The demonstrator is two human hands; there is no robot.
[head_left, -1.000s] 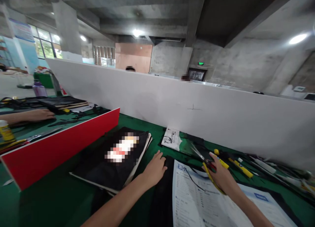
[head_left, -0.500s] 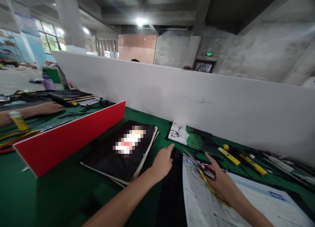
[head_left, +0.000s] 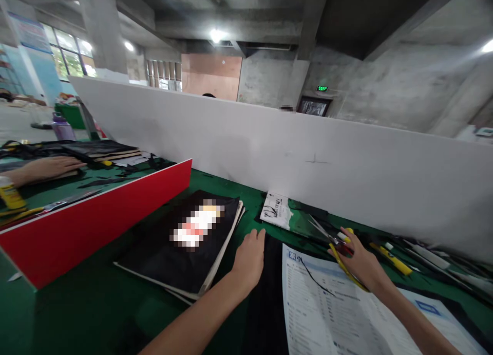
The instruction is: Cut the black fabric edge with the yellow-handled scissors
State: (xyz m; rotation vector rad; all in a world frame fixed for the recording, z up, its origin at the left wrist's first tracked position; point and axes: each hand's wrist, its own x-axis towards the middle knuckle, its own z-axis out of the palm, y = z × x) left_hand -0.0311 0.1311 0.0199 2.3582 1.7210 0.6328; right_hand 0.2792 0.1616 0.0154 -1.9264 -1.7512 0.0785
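My left hand [head_left: 249, 260] lies flat, fingers together, on a black sheet [head_left: 265, 303] beside a stack of black-covered booklets [head_left: 185, 247]. My right hand [head_left: 360, 262] is closed round the yellow handles of a pair of scissors [head_left: 333, 242], whose blades point up and left. It rests at the top edge of a printed white paper [head_left: 327, 309] that carries a thin black curved line. Just beyond the scissors lies a small printed booklet [head_left: 275, 211] on dark scraps.
A red divider board [head_left: 92, 224] stands at the left; behind it another person's hand [head_left: 46, 167] rests on the green table [head_left: 88, 309]. A long white partition [head_left: 308, 165] runs along the back. Yellow pens or glue sticks [head_left: 391, 257] and other tools lie at the right.
My right hand has moved the scissors up and to the right, off the paper's middle toward its top edge. My left hand has drawn back slightly on the black sheet. The view shifted a little.
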